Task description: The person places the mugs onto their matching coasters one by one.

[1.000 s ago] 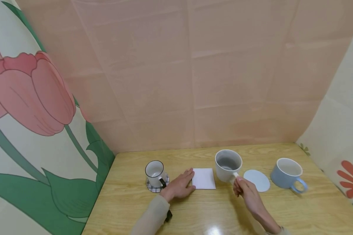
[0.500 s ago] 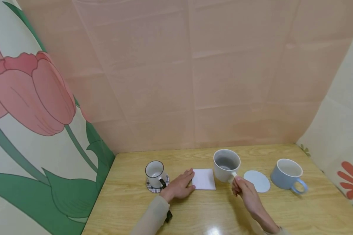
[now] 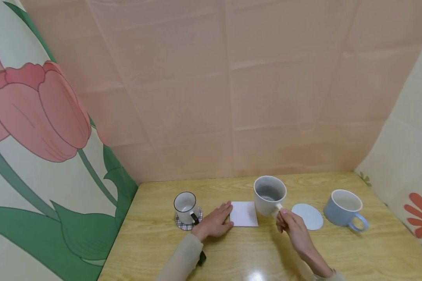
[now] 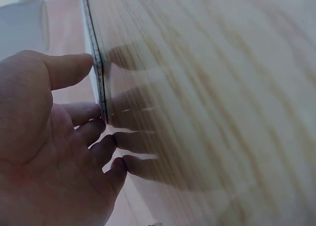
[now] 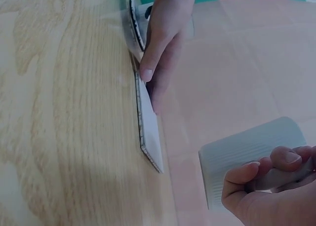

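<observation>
My right hand (image 3: 295,230) grips the handle of a white mug (image 3: 263,207), fingers curled round it. In the right wrist view the mug (image 5: 247,147) shows fine ribs on its side and hangs above the table. Just left of it lies a square white coaster (image 3: 244,214). My left hand (image 3: 216,222) rests at the coaster's left edge with fingers extended. Its thumb and fingertips touch that edge and the tabletop in the left wrist view, where the coaster (image 4: 96,58) appears edge-on.
A white mug with a dark rim (image 3: 184,207) stands on a round checked coaster (image 3: 180,225) beside my left wrist. Right of my right hand lies a round pale coaster (image 3: 307,216), then a blue mug (image 3: 337,212). A pink cloth backdrop (image 3: 183,117) borders the wooden table (image 3: 144,242).
The white mug in my right hand has shifted slightly left and up, towards the square coaster's side. My left hand and the coaster have stayed in place.
</observation>
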A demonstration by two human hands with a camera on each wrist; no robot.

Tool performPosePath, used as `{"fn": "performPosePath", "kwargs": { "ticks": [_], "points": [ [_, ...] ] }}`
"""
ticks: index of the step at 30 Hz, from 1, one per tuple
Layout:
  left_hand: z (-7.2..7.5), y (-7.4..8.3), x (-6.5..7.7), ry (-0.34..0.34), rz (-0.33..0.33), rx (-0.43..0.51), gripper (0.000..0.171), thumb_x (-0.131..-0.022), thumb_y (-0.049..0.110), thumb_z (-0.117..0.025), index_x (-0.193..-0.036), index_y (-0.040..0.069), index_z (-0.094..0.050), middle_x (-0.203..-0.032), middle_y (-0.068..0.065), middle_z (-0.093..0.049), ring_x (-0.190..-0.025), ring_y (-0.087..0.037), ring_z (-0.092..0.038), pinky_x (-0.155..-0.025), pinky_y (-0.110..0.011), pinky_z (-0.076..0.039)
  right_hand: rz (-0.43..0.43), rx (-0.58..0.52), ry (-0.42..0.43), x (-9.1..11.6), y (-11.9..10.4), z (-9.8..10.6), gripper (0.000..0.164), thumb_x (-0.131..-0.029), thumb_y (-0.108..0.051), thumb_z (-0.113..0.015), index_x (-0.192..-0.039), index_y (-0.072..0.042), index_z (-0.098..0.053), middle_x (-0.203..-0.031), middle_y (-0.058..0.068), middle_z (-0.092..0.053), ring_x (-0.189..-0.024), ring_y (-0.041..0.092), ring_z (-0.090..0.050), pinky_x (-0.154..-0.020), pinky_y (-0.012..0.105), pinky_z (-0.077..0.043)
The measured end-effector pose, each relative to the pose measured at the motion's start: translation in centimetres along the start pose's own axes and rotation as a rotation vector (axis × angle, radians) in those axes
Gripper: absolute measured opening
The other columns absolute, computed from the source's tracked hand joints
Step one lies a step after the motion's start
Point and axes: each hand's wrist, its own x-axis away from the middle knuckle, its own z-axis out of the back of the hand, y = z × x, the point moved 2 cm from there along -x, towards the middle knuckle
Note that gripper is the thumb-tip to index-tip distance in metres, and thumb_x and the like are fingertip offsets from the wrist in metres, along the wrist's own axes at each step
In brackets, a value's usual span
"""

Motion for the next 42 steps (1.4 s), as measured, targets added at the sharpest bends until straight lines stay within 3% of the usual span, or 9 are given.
{"fn": "performPosePath", "kwargs": {
  "ticks": [20,35,42],
  "points": [
    [-0.3,0.0,-0.2,-0.001,-0.022,-0.026,0.066,-0.105,0.043,-0.047,-0.16,0.013,-0.024,-0.168,-0.002,-0.012,-0.154,-0.022,-0.014,-0.125,-0.041,-0.019,0.006,-0.03,-0.019,-0.3,0.0,-0.9,0.047,-0.112,-0.017,-0.028,-0.077,0.015,-0.035,-0.07,0.022,-0.028,-0.064,0.036,-0.032,-0.054,0.047,-0.031],
    [-0.1,0.0,-0.3,-0.001,-0.017,-0.029,0.066,-0.105,0.042,-0.047,-0.16,0.012,-0.024,-0.168,-0.003,-0.013,-0.154,-0.022,-0.014,-0.125,-0.041,-0.019,0.001,-0.024,-0.022,-0.6,-0.6,-1.5,0.046,-0.111,-0.017,-0.029,-0.076,0.013,-0.036,-0.07,0.022,-0.029,-0.063,0.036,-0.033,-0.052,0.044,-0.034],
    [-0.2,-0.2,-0.3,0.001,-0.014,-0.03,0.067,-0.105,0.044,-0.046,-0.16,0.014,-0.023,-0.168,-0.001,-0.012,-0.154,-0.02,-0.013,-0.125,-0.04,-0.019,0.002,-0.025,-0.064,-0.7,-0.7,-1.7,0.047,-0.112,-0.018,-0.029,-0.077,0.013,-0.035,-0.071,0.022,-0.029,-0.064,0.037,-0.033,-0.053,0.044,-0.035]
  ]
}}
